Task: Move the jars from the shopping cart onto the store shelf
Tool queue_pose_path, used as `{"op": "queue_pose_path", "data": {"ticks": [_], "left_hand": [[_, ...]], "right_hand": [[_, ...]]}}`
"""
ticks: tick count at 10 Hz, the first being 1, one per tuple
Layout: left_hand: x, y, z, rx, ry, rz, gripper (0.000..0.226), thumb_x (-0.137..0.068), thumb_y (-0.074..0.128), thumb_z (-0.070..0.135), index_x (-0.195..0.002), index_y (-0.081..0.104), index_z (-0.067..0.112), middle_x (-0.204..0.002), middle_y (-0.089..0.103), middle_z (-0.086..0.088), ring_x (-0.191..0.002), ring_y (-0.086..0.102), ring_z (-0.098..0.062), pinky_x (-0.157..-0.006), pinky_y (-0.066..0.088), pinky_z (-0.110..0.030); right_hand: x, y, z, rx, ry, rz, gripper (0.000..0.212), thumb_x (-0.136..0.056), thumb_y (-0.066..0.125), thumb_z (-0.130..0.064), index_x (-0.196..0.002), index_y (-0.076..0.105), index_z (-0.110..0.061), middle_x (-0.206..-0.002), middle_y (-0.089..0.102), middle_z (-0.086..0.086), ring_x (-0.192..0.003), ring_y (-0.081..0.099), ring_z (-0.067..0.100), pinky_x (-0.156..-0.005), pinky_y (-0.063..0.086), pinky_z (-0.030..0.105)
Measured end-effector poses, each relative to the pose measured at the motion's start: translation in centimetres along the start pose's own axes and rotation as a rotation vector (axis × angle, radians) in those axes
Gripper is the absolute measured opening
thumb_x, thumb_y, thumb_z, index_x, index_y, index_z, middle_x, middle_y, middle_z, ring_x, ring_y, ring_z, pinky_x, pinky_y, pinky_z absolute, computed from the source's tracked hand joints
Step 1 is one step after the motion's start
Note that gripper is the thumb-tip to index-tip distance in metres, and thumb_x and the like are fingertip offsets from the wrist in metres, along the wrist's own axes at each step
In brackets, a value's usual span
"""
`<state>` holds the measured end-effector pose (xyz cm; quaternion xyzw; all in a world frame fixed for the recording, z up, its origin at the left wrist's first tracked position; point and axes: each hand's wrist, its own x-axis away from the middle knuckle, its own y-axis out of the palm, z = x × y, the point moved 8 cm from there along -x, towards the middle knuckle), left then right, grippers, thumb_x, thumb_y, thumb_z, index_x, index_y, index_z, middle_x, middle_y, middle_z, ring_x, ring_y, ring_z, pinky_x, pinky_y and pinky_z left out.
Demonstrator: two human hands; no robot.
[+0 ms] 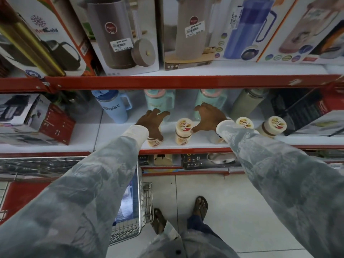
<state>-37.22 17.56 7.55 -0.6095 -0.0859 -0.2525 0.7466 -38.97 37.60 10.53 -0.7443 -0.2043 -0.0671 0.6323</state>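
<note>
Several cream-lidded "Caddy" jars stand in a row near the front of the white middle shelf. My left hand hovers over the leftmost jar with fingers spread; its thumb hangs down beside the jar, and the lid is hidden under my palm. My right hand is open, with its thumb close to the lid of the middle jar. Another jar is mostly hidden under my right wrist. Two more jars stand further right. The wire shopping cart is below my left arm.
Behind the jars stand a blue mug, two teal bottles and a grey flask. Boxes flank the shelf at left and right. Boxed jugs fill the upper shelf. My sandalled feet stand on the tiled floor.
</note>
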Motion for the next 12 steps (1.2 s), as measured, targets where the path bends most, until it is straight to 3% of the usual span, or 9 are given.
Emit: {"op": "queue_pose_path", "data": {"ticks": [1,3,5,6,8,11,12], "left_hand": [[-1.2,-1.2,3.6,0.018,0.075,0.061,0.105,-0.068,0.086,0.040,-0.155,0.027,0.029,-0.161,0.030,-0.011,-0.149,0.026,-0.036,-0.121,0.031,-0.051],[-4.9,-0.5,13.9,0.190,0.190,0.042,0.086,-0.081,0.077,0.038,-0.154,0.033,0.024,-0.161,0.032,-0.007,-0.149,0.030,-0.030,-0.120,0.032,-0.045],[-7.9,3.6,21.4,0.246,0.238,-0.043,0.094,-0.076,0.082,0.029,-0.155,0.031,0.025,-0.161,0.034,-0.006,-0.146,0.038,-0.032,-0.120,0.035,-0.046],[-8.8,4.6,23.0,0.182,0.247,0.001,0.082,-0.075,0.079,0.021,-0.148,0.042,0.025,-0.148,0.044,-0.009,-0.134,0.049,-0.038,-0.112,0.043,-0.046],[-8.7,2.9,22.3,0.116,0.248,0.013,0.067,-0.076,0.076,0.009,-0.137,0.049,0.022,-0.138,0.048,-0.012,-0.128,0.052,-0.037,-0.106,0.049,-0.048],[-7.2,2.7,20.5,0.083,0.214,-0.010,0.068,-0.076,0.073,0.000,-0.134,0.048,0.023,-0.136,0.046,-0.010,-0.127,0.053,-0.037,-0.103,0.051,-0.046],[-6.6,3.3,21.0,0.038,0.218,-0.017,0.078,-0.079,0.073,0.005,-0.145,0.039,0.026,-0.150,0.039,-0.008,-0.138,0.044,-0.037,-0.107,0.048,-0.048]], "right_hand": [[0.8,-1.7,3.0,0.044,0.032,0.013,0.094,-0.072,0.085,-0.053,-0.149,0.045,-0.018,-0.154,0.047,0.008,-0.142,0.045,0.031,-0.113,0.042,0.046],[3.1,-3.1,10.7,0.063,0.140,-0.026,0.094,-0.069,0.087,-0.047,-0.151,0.045,-0.026,-0.154,0.051,0.004,-0.140,0.051,0.029,-0.110,0.043,0.044],[4.1,-1.1,15.9,0.032,0.152,-0.036,0.076,-0.071,0.086,-0.026,-0.142,0.057,-0.025,-0.144,0.059,0.009,-0.129,0.061,0.034,-0.104,0.051,0.042],[3.6,-0.4,16.9,0.019,0.098,-0.040,0.070,-0.070,0.086,-0.020,-0.136,0.061,-0.022,-0.134,0.063,0.012,-0.120,0.064,0.038,-0.096,0.053,0.043],[3.3,-1.0,18.5,-0.005,0.086,-0.048,0.077,-0.066,0.089,-0.025,-0.137,0.060,-0.023,-0.139,0.061,0.012,-0.123,0.063,0.037,-0.099,0.054,0.046],[3.9,-0.8,19.1,-0.035,0.091,-0.041,0.078,-0.065,0.089,-0.030,-0.138,0.059,-0.027,-0.138,0.061,0.008,-0.123,0.062,0.035,-0.100,0.052,0.045],[4.6,-0.5,18.6,-0.008,0.049,0.019,0.088,-0.069,0.086,-0.042,-0.146,0.048,-0.027,-0.142,0.057,0.007,-0.127,0.058,0.035,-0.104,0.050,0.049]]}}
